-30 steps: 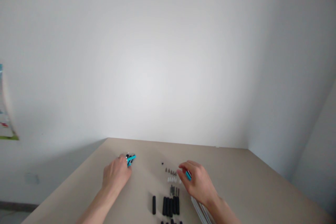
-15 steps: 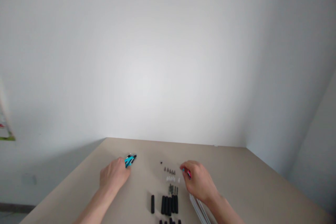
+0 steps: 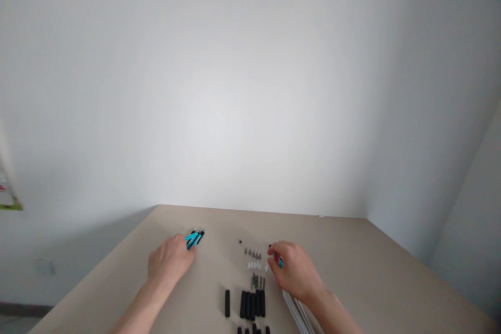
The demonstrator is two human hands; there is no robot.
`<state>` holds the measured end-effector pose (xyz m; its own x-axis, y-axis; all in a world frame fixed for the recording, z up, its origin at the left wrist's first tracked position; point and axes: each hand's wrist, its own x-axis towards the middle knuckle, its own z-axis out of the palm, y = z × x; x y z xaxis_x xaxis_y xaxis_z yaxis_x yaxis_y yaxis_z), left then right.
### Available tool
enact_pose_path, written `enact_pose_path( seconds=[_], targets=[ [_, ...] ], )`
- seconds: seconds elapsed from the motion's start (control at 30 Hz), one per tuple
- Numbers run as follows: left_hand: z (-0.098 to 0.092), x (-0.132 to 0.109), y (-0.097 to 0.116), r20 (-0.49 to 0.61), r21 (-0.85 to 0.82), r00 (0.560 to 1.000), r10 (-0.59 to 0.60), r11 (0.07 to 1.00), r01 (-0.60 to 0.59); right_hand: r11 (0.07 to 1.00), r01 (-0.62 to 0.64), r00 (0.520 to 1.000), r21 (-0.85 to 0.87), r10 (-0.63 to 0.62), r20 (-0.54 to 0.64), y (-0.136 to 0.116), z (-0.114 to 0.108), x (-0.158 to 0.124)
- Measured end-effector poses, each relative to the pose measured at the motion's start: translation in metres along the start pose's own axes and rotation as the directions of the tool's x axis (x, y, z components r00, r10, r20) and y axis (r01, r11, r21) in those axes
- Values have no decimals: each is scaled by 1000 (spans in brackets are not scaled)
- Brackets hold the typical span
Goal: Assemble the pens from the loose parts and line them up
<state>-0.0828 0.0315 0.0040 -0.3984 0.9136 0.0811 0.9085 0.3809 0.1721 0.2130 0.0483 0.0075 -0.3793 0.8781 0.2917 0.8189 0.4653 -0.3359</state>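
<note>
My left hand is at the left of the table, its fingers closed around the near end of a small bunch of blue-and-black pens. Their far ends stick out past the fingertips. My right hand is curled in a pinch to the right of the rows of small parts. A slim blue pen-like piece shows between its fingers; most of it is hidden by the hand. Close to those fingers lie small grey cone-shaped tips and little clear-white pieces.
Nearer to me lie thin grey metal pieces and several black tubes, with a single black tube apart on their left. Long white strips run under my right forearm. A tiny dark bit sits farther back. A wall rises behind the table.
The piece in my right hand has turned: a pinkish-red part seen before no longer shows, and blue shows there now. My left hand has barely moved.
</note>
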Motion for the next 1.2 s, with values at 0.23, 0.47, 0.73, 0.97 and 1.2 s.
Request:
enact_pose_path(
  seconds=[0.23, 0.47, 0.73, 0.97, 1.2],
  targets=[
    [1, 1, -1, 7, -9, 1000, -28, 1000, 28, 1000, -8, 1000, -17, 8, -3, 2, 3, 0],
    [-3, -2, 1, 23, -7, 999, -30, 1000, 31, 1000, 7, 1000, -4, -7, 21, 3, 4, -1],
    [-5, 0, 5, -157, -10, 978, 137, 990, -140, 1000, -23, 999, -18, 24, 42, 1, 1, 1],
    [6, -19, 30, -252, -321, 739, 625, 666, -673, 998, 62, 995, 9, -62, 77, -1, 0, -2],
    [9, -27, 35, -215, -463, 631, 746, 491, -738, 999, 43, 991, -16, -41, 129, -1, 2, -2]
  ],
)
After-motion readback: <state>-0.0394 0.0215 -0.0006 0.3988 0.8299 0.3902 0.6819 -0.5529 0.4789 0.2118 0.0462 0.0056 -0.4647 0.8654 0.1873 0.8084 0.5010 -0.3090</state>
